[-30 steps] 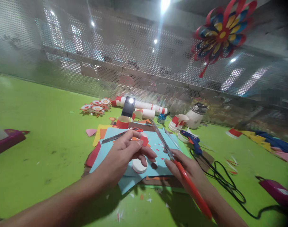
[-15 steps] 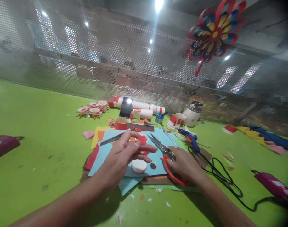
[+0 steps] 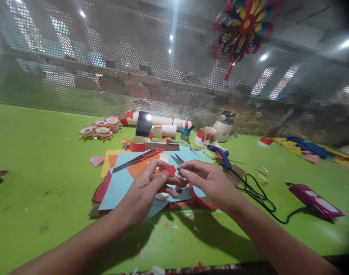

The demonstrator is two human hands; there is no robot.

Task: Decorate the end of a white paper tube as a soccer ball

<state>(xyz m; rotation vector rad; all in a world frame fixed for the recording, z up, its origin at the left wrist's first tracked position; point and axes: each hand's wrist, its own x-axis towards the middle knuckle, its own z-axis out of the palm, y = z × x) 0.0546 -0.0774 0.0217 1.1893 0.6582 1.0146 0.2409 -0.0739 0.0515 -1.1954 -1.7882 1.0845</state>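
Between the thumb and fingers of my left hand (image 3: 154, 181) is a small red paper piece (image 3: 171, 170). My right hand (image 3: 207, 179) is just right of it, thumb and index finger drawn together; whether anything is pinched there is too small to tell. Beneath my right hand lie scissors (image 3: 202, 202) with red handles, their blades pointing away on light blue paper (image 3: 117, 191). A white round piece (image 3: 162, 196) sits under my left fingers, mostly hidden. Long dark scissors or tweezers (image 3: 137, 160) rest on the paper at the left.
A blue glue gun (image 3: 224, 156) with a black cable lies right of the papers. Behind stand a phone (image 3: 143, 124), white tubes (image 3: 165, 131), a blue jar (image 3: 185, 133), paper rings and a white bottle (image 3: 223, 128). A purple box (image 3: 316, 200) is at the right.
My right hand has let go of the red-handled scissors and moved up and left beside the red paper piece. The view has shifted slightly.
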